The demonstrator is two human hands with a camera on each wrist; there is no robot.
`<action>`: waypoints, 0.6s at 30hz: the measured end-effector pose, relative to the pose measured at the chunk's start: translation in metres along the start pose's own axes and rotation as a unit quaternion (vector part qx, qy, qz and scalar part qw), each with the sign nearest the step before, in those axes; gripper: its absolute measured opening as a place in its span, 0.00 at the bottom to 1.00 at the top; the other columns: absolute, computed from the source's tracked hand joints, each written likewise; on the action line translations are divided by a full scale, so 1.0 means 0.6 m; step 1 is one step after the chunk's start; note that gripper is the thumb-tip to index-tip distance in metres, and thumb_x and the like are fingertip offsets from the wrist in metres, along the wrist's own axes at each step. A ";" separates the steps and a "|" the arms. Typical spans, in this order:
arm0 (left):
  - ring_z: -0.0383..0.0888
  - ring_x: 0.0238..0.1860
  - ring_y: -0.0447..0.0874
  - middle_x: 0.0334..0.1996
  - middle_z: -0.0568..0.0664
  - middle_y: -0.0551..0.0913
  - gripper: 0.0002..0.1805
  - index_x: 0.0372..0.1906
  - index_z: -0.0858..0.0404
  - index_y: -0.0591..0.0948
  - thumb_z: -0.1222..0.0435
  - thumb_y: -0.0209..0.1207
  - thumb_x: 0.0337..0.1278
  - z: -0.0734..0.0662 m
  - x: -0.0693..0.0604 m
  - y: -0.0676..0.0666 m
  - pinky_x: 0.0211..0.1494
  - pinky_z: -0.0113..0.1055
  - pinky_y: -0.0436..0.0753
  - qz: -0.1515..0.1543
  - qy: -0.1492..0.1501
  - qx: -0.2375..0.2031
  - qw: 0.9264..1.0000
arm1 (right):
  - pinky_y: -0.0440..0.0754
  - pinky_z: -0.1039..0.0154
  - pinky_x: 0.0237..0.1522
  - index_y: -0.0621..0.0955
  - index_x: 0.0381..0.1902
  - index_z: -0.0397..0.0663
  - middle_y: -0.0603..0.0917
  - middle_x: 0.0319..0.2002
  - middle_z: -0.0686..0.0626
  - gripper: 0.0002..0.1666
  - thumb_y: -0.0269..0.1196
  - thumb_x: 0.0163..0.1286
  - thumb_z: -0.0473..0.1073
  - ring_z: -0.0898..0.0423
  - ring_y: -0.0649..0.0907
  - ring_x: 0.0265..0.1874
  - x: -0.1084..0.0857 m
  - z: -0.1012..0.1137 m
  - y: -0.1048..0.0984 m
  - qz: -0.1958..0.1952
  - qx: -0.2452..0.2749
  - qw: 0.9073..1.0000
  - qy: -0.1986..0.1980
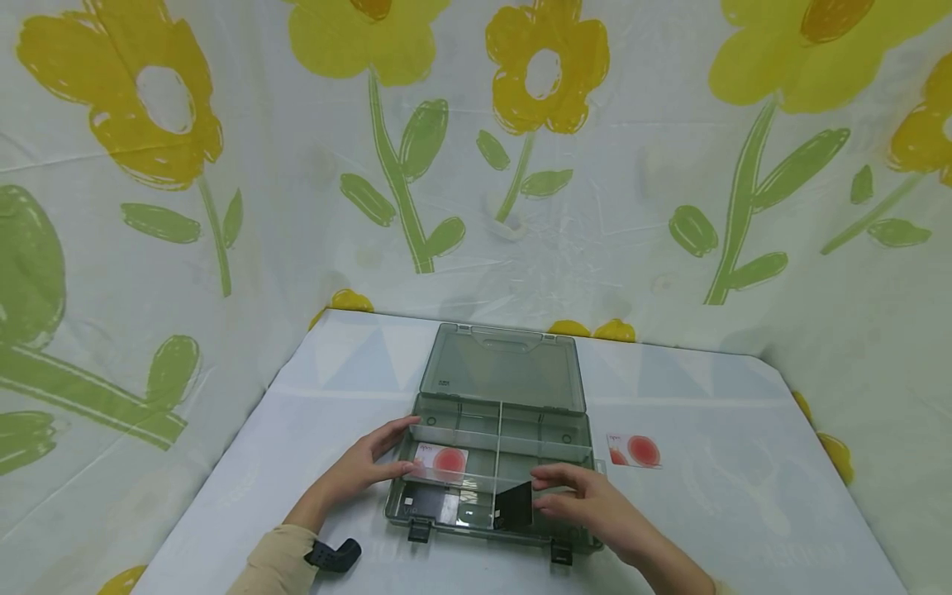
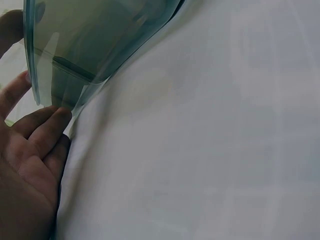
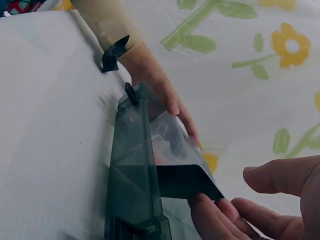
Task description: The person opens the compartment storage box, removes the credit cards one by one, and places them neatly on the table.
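Observation:
A translucent grey-green compartment box [image 1: 545, 533] stands on the table with its lid [image 1: 502, 368] raised. My left hand [image 1: 364, 463] rests against the box's left wall, its fingertips touching the side in the left wrist view. At the front right, a black card [image 1: 513, 506] stands tilted by a divider. My right hand [image 1: 587, 504] touches that card's edge with its fingertips; in the right wrist view the thumb [image 3: 280, 175] is apart from it. In the left compartments lie a white card with a red circle [image 1: 440, 459] and a dark card [image 1: 427, 502].
Right of the box, another card with a red circle [image 1: 635, 451] lies flat on the white table [image 1: 714, 512]. Two black latches hang at the box's front, one being the left latch [image 1: 419, 530]. Flower-patterned cloth [image 1: 580, 207] surrounds the table.

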State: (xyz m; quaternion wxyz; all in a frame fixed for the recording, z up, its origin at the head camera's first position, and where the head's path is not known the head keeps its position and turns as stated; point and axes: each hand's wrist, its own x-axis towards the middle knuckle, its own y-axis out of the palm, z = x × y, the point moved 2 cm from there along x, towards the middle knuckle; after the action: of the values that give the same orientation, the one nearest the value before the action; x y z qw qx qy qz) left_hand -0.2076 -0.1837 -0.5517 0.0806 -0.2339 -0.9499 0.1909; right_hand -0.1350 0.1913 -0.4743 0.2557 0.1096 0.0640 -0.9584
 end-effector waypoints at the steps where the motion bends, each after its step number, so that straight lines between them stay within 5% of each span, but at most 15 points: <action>1: 0.61 0.77 0.58 0.77 0.55 0.63 0.40 0.78 0.55 0.65 0.58 0.68 0.64 0.000 0.000 0.000 0.78 0.48 0.61 0.000 0.000 0.001 1.000 | 0.86 0.58 0.56 0.69 0.69 0.26 0.77 0.63 0.33 0.32 0.62 0.76 0.42 0.46 0.84 0.55 0.002 -0.001 0.001 -0.001 0.001 1.000 -0.002; 8: 0.56 0.78 0.58 0.77 0.52 0.63 0.41 0.78 0.53 0.65 0.57 0.69 0.62 0.000 0.001 0.000 0.79 0.37 0.62 0.003 -0.015 -0.005 1.000 | 0.88 0.57 0.52 0.72 0.66 0.24 0.82 0.54 0.39 0.29 0.63 0.74 0.39 0.47 0.86 0.48 0.014 -0.010 0.010 -0.021 -0.008 1.000 -0.011; 18: 0.61 0.77 0.57 0.77 0.56 0.63 0.40 0.78 0.56 0.65 0.59 0.68 0.64 0.000 0.000 0.000 0.78 0.47 0.61 0.001 0.005 0.000 1.000 | 0.90 0.55 0.47 0.76 0.62 0.27 0.86 0.49 0.42 0.27 0.65 0.74 0.42 0.50 0.87 0.43 0.022 -0.015 0.020 -0.027 -0.019 0.999 -0.001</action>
State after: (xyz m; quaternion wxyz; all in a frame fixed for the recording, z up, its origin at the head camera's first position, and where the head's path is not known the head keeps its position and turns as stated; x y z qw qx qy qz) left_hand -0.2075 -0.1840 -0.5517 0.0856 -0.2361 -0.9491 0.1901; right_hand -0.1387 0.1763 -0.4871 0.2320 0.1016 0.0849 -0.9637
